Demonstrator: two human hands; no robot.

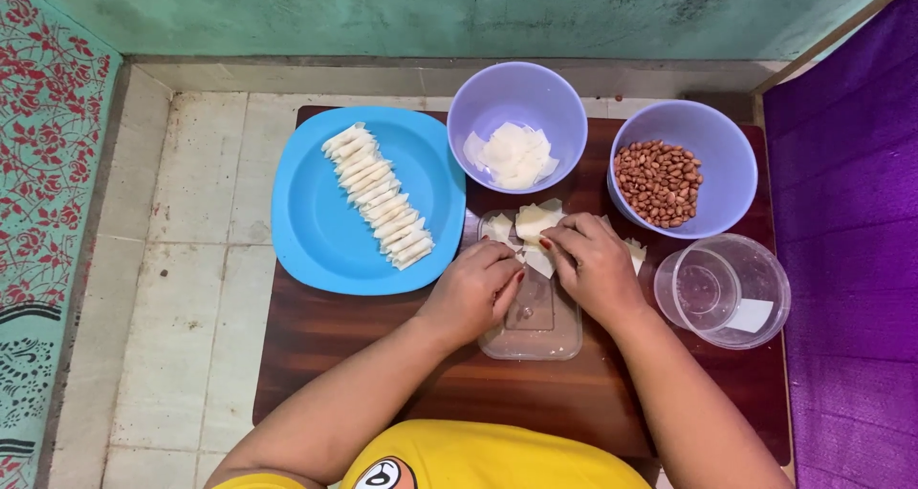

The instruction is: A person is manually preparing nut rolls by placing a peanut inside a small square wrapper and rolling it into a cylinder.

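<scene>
From the head camera we see the left hand [475, 290] and right hand [595, 264] close together over a clear plastic lid [535, 328], both pinching a small pale pastry wrapper [537, 260]. More cut wrappers [532, 220] lie just above. A blue plate [316, 236] holds a row of rolled pastries [379, 195]; lilac bowls hold wrapper squares [514, 154] and peanuts [658, 183].

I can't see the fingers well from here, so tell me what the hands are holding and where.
Both hands, left and right, pinch one small pale square pastry wrapper by its edges over the clear plastic tray; the exact grip is partly hidden.
</scene>
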